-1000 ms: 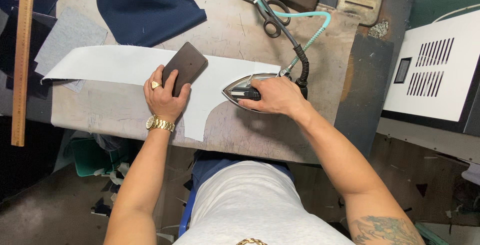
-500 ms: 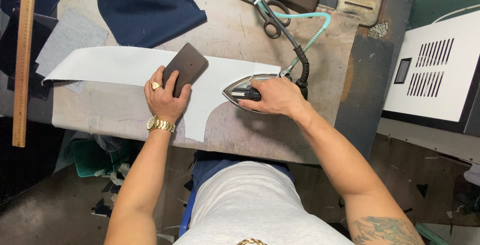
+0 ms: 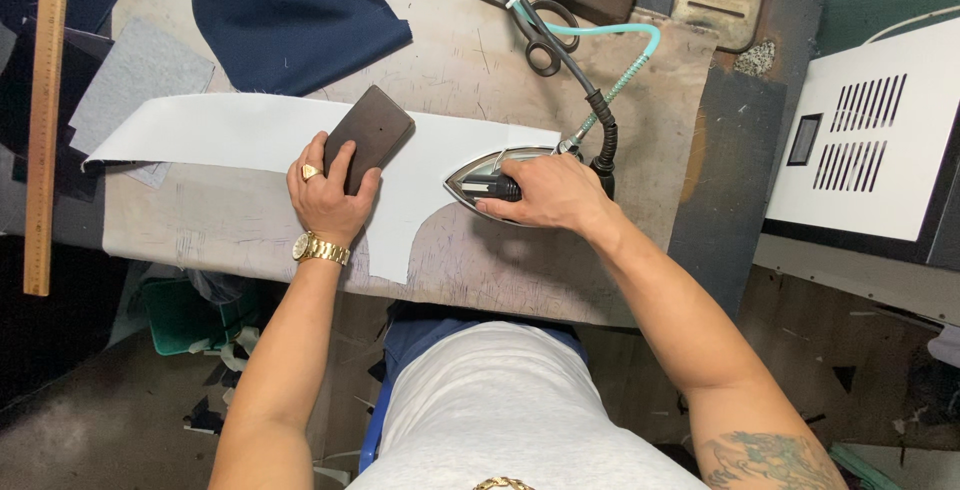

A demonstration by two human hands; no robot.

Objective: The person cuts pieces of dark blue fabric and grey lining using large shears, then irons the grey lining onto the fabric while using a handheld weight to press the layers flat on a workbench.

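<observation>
The right hand [image 3: 545, 193] is curled tight around the black handle of the steam iron [image 3: 500, 178], fingers wrapped fully, the iron's nose pointing toward the left edge of the tabletop [image 3: 640, 150]. That iron looks heavy and rigid, with a hot polished shell, so the handle is the only sound place to grip it; its black cord [image 3: 585, 75] and teal hose [image 3: 620, 75] trail off toward the far edge and would drag on any swing. The left hand [image 3: 328, 195] lies nearly flat, fingers half bent over the near end of a dark brown block [image 3: 370, 135], pressing it down rather than pinching it. The block seems stiff, smooth and light enough for 1 hand. Both rest on a white fabric piece [image 3: 220, 135], thin and limp, likely to slide or crease unless pinned, stretched from the left edge toward the middle. Beyond it lie navy cloth [image 3: 290, 15] and scissors [image 3: 535, 35] near the far edge, with a wooden ruler [image 3: 45, 120] along the left edge
</observation>
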